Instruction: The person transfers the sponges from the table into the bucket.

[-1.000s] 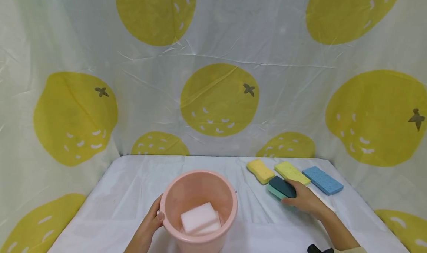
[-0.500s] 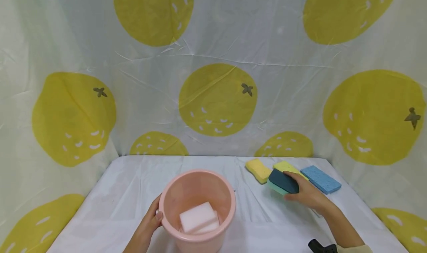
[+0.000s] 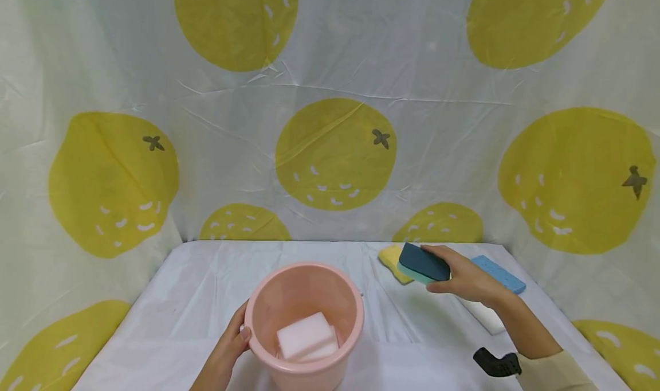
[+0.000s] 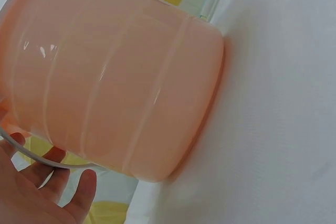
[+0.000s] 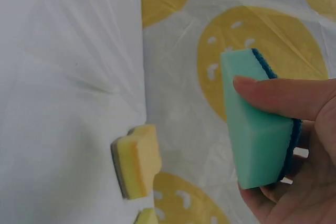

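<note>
A pink plastic bucket stands on the white-covered table, with white sponges lying in it. My left hand holds the bucket's left side, thumb at the rim; in the left wrist view the fingers curve round the bucket wall. My right hand pinches a teal sponge with a dark blue scrub face and holds it in the air over the table's right side. In the right wrist view the thumb lies across this sponge.
On the table behind the lifted sponge lie a yellow sponge, partly hidden, and a blue sponge. A white sponge lies under my right forearm. Lemon-print sheeting walls in the back and both sides.
My right hand has lifted the teal sponge off the table and carried it up and to the left. The left hand and the bucket have stayed put.
</note>
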The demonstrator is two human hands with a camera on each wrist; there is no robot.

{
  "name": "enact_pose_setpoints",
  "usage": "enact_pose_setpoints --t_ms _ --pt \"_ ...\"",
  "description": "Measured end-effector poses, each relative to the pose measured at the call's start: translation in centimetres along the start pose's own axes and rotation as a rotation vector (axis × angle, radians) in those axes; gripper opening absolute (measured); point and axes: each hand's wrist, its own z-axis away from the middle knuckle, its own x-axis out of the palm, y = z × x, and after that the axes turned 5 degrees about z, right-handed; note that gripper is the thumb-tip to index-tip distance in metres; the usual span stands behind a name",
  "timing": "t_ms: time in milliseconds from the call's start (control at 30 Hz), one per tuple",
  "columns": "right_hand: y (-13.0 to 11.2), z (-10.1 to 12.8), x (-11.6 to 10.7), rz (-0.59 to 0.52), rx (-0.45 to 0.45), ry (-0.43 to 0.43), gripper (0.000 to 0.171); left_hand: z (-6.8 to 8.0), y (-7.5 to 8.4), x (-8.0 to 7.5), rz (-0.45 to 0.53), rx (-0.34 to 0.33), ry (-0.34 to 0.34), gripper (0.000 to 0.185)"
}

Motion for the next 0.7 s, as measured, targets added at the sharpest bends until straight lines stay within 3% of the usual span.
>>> enact_pose_setpoints --t_ms 367,700 --pt "-3.8 -1.7 -1.2 0.014 -0.092 -0.052 0.09 -0.1 -0.6 0.1 0.03 0.022 0.042 0.053" --pt "-7.1 -3.5 -1.1 0.057 -0.245 -0.091 0.083 -0.2 -0.8 0.0 0.028 0.027 0.036 0.052"
